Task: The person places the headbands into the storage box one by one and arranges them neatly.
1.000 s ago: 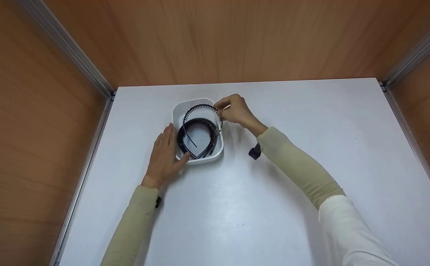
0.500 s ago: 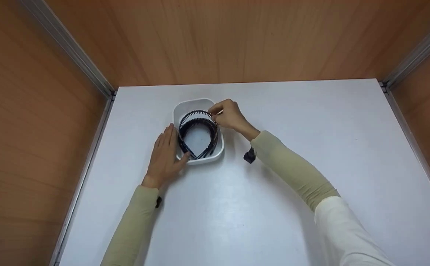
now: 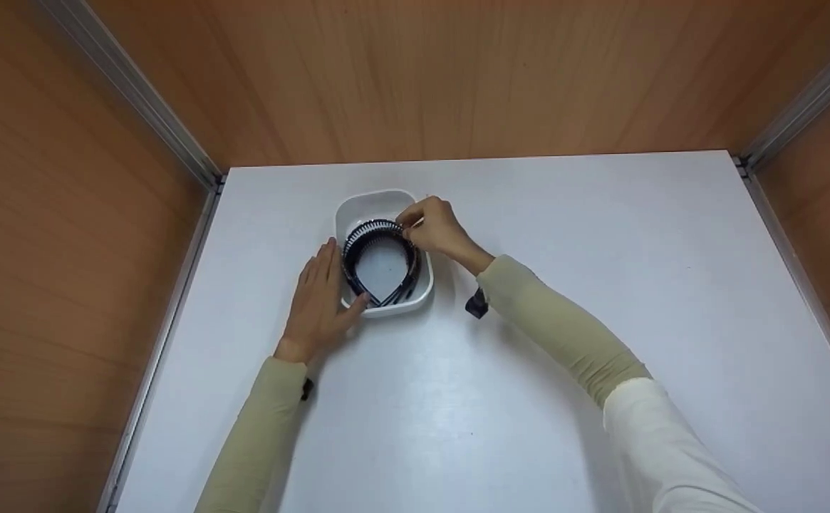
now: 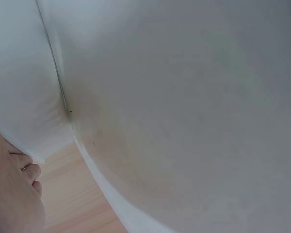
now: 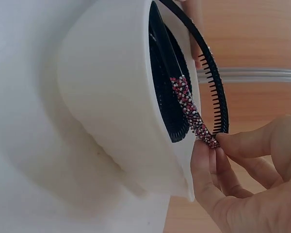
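A white plastic tub (image 3: pixel 349 205) holds several black toothed headbands (image 3: pixel 349 267), nested together with their tips toward the near end. My right hand (image 3: pixel 439 229) is at the tub's far right side and pinches one headband (image 5: pixel 193 112) between thumb and fingers. Red and pale stones cover part of that headband's outer face in the right wrist view. It lies partly over the stack, its arch just beyond the others. My left hand (image 3: pixel 315 303) rests along the tub's left side, fingers straight, thumb on the near rim. In the left wrist view its fingers (image 4: pixel 29 170) lie beside the white wall.
The tub stands on a white tabletop (image 3: pixel 528 399), left of the middle. A wood-grain panel (image 3: pixel 471 78) rises behind it, with further panels at left and right. Metal rails (image 3: pixel 194 164) run along the corners. A dark wrist camera (image 3: pixel 477 304) hangs under the right forearm.
My right hand has lowered the pinched headband into the tub, moving left and toward me, so it now sits close against the stack. The left hand has stayed in place.
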`<state>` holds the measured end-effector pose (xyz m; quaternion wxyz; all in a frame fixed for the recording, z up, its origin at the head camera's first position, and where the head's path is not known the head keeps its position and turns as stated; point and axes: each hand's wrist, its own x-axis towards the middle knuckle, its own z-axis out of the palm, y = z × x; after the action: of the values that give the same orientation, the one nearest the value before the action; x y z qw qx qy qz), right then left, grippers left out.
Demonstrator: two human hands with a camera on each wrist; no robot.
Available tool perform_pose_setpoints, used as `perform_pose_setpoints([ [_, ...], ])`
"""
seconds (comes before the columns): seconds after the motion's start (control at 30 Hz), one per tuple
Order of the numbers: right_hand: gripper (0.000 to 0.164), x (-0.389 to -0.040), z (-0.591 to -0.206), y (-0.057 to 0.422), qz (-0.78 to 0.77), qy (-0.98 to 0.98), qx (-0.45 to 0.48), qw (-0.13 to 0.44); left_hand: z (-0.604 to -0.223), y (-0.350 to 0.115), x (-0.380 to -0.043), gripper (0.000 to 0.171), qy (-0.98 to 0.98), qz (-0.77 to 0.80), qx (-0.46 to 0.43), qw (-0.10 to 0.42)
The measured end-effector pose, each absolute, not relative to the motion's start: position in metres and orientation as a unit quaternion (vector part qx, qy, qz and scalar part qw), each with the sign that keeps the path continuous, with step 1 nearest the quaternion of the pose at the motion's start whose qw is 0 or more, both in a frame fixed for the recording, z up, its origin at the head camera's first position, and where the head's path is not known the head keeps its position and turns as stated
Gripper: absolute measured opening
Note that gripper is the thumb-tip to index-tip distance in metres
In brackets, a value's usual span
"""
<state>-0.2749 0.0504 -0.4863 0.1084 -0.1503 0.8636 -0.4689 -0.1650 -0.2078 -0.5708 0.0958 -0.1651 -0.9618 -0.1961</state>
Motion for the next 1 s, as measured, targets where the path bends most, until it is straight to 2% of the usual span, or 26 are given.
perform_pose_setpoints([
  [1.0,0.028,-0.2686,-0.4925,0.0399,-0.413,0.892,-0.153,0.106,-0.5729,-0.2049,-0.1657,0.1,-0.961,-0.195,-0.171,0.097],
])
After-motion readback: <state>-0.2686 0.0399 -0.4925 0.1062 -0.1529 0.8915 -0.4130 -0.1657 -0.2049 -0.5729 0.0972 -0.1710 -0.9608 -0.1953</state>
